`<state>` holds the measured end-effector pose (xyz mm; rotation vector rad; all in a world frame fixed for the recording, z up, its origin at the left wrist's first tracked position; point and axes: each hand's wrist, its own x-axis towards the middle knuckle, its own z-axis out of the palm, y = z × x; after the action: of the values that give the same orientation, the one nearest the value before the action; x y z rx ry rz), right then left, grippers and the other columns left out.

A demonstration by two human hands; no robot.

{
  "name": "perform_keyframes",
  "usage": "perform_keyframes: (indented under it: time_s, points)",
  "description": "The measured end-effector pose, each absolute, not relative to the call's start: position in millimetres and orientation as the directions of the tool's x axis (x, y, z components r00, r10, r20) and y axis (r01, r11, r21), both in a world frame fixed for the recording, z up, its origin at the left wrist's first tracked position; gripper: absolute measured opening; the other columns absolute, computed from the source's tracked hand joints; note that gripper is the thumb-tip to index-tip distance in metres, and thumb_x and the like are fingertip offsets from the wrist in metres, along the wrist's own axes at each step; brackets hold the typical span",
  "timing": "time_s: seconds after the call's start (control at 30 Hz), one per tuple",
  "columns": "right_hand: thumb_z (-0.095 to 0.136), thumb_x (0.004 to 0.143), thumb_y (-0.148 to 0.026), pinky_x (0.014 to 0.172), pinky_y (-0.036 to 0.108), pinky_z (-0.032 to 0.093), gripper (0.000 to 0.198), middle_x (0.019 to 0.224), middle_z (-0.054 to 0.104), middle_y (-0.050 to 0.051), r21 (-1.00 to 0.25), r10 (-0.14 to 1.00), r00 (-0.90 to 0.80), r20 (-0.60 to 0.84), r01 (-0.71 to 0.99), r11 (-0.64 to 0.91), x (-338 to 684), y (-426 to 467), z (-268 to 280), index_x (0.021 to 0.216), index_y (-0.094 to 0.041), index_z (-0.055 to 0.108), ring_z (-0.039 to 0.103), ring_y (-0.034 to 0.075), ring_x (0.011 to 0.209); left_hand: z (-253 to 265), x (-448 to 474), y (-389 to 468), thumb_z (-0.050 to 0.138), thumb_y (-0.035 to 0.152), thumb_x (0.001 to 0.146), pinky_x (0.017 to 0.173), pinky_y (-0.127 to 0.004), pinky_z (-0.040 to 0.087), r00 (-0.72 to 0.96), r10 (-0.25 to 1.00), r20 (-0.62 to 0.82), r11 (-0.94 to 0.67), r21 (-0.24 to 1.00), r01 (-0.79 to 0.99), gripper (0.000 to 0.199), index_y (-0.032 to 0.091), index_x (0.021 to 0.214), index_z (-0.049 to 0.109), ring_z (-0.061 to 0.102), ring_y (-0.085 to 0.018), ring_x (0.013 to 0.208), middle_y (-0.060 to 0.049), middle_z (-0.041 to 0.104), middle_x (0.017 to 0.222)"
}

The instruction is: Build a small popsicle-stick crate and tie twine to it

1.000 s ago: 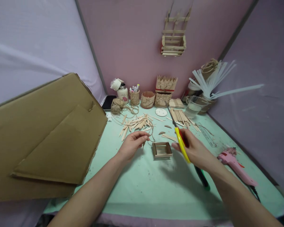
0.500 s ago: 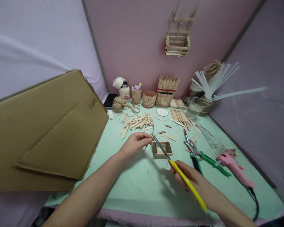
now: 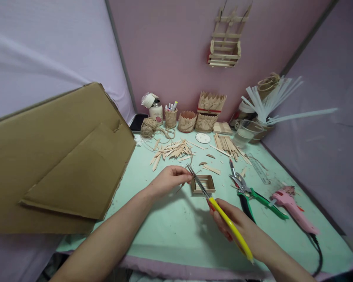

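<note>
My right hand [image 3: 228, 221] grips a pair of yellow-handled scissors [image 3: 230, 224], whose blades point up and to the left. The blade tips reach the fingertips of my left hand [image 3: 175, 180]. Thumb and forefinger of that hand pinch thin brown twine, with a short end hanging below them. From the pinch the twine runs up toward the wooden pieces. Under the blades a small wooden stick box [image 3: 204, 191] sits on the table, partly covered by them.
A heap of cut craft sticks [image 3: 173, 150] and a twine ball [image 3: 148, 127] lie behind my hands. To the right are green-handled pruning shears [image 3: 260, 199] and a pink glue gun [image 3: 295, 211]. Cardboard [image 3: 61, 176] leans on the left; a plastic cup [image 3: 244, 133] stands at back right.
The scissors' blades have shifted slightly left and their tips look a little further apart near my left fingertips. The whole view has moved slightly.
</note>
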<state>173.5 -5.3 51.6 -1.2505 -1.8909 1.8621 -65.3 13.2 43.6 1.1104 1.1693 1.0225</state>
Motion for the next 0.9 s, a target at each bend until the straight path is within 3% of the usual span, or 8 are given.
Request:
perform_keyframes:
  time_s: [0.3, 0.63, 0.77, 0.9]
  points:
    - [0.052, 0.086, -0.064, 0.048, 0.023, 0.030, 0.044, 0.062, 0.036, -0.007, -0.868, 0.650, -0.601, -0.465, 0.456, -0.199, 171.7, -14.2, 55.3, 0.076, -0.023, 0.041, 0.032, 0.009, 0.054, 51.4, -73.8, 10.9, 0.072, 0.031, 0.071, 0.062, -0.025, 0.041, 0.197, 0.955, -0.223, 0.214, 0.975, 0.068, 0.014, 0.017, 0.069, 0.074, 0.057, -0.015, 0.064, -0.004, 0.069, 0.067]
    - [0.049, 0.086, -0.069, 0.044, 0.021, 0.023, 0.046, 0.060, 0.030, -0.009, -0.818, 0.556, -0.604, -0.570, 0.475, -0.324, 166.7, -26.2, 41.5, 0.082, -0.024, 0.040, 0.028, 0.008, 0.049, 55.5, -89.5, 6.5, 0.075, 0.033, 0.068, 0.049, -0.022, 0.036, 0.244, 0.905, -0.348, 0.318, 0.935, 0.155, 0.016, 0.016, 0.068, 0.076, 0.047, -0.010, 0.051, -0.003, 0.068, 0.063]
    - [0.037, 0.088, -0.074, 0.055, 0.024, 0.033, 0.051, 0.066, 0.037, -0.006, -0.872, 0.602, -0.641, -0.476, 0.432, -0.229, 171.3, -24.9, 42.9, 0.085, -0.024, 0.042, 0.033, 0.011, 0.058, 56.6, -93.3, 10.1, 0.078, 0.030, 0.068, 0.049, -0.017, 0.038, 0.152, 0.930, -0.336, 0.349, 0.935, -0.067, 0.018, 0.014, 0.072, 0.072, 0.050, -0.006, 0.052, -0.002, 0.067, 0.066]
    - [0.033, 0.091, -0.071, 0.070, 0.028, 0.038, 0.049, 0.077, 0.041, -0.003, -0.912, 0.629, -0.686, -0.366, 0.398, -0.096, 174.7, -29.1, 42.1, 0.090, -0.024, 0.045, 0.037, 0.014, 0.070, 57.4, -89.0, 15.8, 0.078, 0.026, 0.070, 0.053, -0.013, 0.046, -0.109, 0.959, -0.260, 0.188, 0.877, -0.442, 0.020, 0.013, 0.074, 0.064, 0.056, -0.004, 0.055, -0.002, 0.067, 0.071]
